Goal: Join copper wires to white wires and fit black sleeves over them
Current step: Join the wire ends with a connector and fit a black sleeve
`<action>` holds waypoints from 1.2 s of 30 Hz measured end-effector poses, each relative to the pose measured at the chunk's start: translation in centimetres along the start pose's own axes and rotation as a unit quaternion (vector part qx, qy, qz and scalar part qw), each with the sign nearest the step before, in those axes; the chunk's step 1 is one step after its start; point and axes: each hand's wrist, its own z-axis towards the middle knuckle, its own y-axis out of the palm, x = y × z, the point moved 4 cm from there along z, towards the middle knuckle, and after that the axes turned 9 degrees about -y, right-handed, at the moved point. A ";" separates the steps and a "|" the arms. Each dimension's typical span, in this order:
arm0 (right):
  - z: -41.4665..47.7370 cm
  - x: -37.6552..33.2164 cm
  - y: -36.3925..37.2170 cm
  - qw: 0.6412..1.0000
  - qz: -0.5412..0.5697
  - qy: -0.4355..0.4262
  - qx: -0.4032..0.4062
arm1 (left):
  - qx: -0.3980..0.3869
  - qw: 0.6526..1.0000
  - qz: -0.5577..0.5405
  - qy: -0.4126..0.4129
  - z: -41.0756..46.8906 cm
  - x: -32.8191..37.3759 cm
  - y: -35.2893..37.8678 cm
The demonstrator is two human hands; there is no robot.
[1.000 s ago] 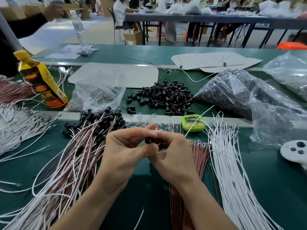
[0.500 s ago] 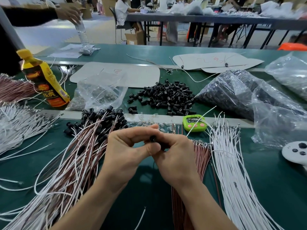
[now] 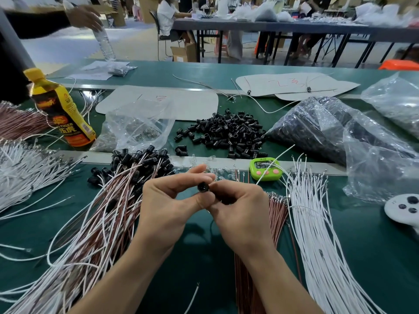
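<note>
A small black sleeve (image 3: 202,186) is pinched between my left hand (image 3: 167,205) and my right hand (image 3: 240,214), held above the green mat at the centre. A white wire (image 3: 275,159) rises from behind my right hand toward the upper right. Bare copper wires (image 3: 277,209) lie in a bundle under my right hand. Loose white wires (image 3: 317,234) fan out to the right. Finished pairs with black sleeves (image 3: 108,211) lie heaped on the left. A pile of loose black sleeves (image 3: 226,134) sits behind.
A yellow drink bottle (image 3: 61,109) stands at the left. A green timer (image 3: 265,172) sits behind my hands. Clear bags (image 3: 353,141) of black parts fill the right, and a white controller (image 3: 403,208) lies at the right edge. Another person's hand (image 3: 86,17) holds a water bottle far left.
My hands have stayed together at the centre, turning the sleeve slightly. The other person's hand at the far left has come down onto the water bottle.
</note>
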 end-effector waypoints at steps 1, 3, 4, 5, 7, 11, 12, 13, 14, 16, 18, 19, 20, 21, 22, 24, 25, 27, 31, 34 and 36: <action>0.0 0.0 0.1 1.000 0.006 0.010 0.000 | 0.006 1.000 0.004 0.003 0.1 0.0 -0.1; 0.0 0.0 0.1 1.000 0.020 0.023 -0.001 | 0.009 1.000 0.010 0.007 0.1 -0.1 -0.2; -0.1 -0.1 0.1 0.999 0.028 0.024 -0.002 | 0.008 1.000 0.014 0.010 0.1 0.0 -0.2; -0.1 -0.1 0.1 0.999 0.035 0.023 -0.003 | 0.006 1.000 0.020 0.013 0.1 0.0 -0.2; -0.1 -0.1 0.0 0.999 0.032 0.014 -0.003 | 0.013 0.999 0.037 0.016 0.1 0.0 -0.2; 0.0 -0.2 -0.5 0.998 -0.048 0.003 0.037 | 0.064 0.993 0.094 0.018 0.1 -0.2 -0.5; 0.0 -0.2 -0.7 0.996 -0.064 0.002 0.062 | 0.079 0.990 0.115 0.013 0.0 -0.3 -0.6; 0.1 -0.3 -1.0 0.994 -0.067 -0.004 0.085 | 0.096 0.985 0.142 0.010 0.0 -0.4 -0.7; 0.1 -0.4 -1.2 0.994 -0.057 -0.011 0.097 | 0.108 0.979 0.173 0.010 -0.1 -0.4 -0.8; 0.1 -0.9 -1.0 0.995 -0.047 -0.027 0.080 | 0.106 0.971 0.212 0.017 -0.5 -0.3 -0.8; 0.0 -1.4 -0.6 0.995 -0.077 -0.047 0.049 | 0.094 0.970 0.225 0.009 -0.6 -0.4 -0.8; -0.1 -1.5 -0.5 0.994 -0.090 -0.053 0.041 | 0.090 0.969 0.231 0.002 -0.6 -0.4 -0.8; -0.1 -1.5 -0.5 0.993 -0.095 -0.055 0.040 | 0.086 0.969 0.233 -0.007 -0.5 -0.5 -0.8; -0.1 -1.4 -0.6 0.993 -0.096 -0.056 0.045 | 0.083 0.969 0.234 -0.018 -0.4 -0.6 -0.8; -0.1 -1.3 -0.7 0.992 -0.099 -0.059 0.054 | 0.086 0.967 0.239 -0.027 -0.2 -0.7 -0.9; -0.1 -1.2 -0.9 0.987 -0.121 -0.073 0.072 | 0.105 0.958 0.265 -0.031 -0.1 -0.7 -1.1; -0.2 -1.3 -0.9 0.984 -0.136 -0.080 0.078 | 0.119 0.951 0.282 -0.031 -0.1 -0.7 -1.2; -0.2 -1.4 -0.8 0.979 -0.160 -0.084 0.090 | 0.153 0.935 0.318 -0.038 -0.2 -0.7 -1.4; -0.3 -0.9 -0.8 0.984 -0.130 -0.041 0.118 | 0.120 0.956 0.259 -0.064 -0.1 -1.4 -1.2; -0.1 -0.5 -0.9 0.991 -0.086 -0.020 0.105 | 0.115 0.963 0.239 -0.054 0.0 -1.6 -1.1; 0.1 -0.2 -0.8 0.995 -0.053 -0.003 0.085 | 0.126 0.965 0.226 -0.052 0.0 -1.7 -1.4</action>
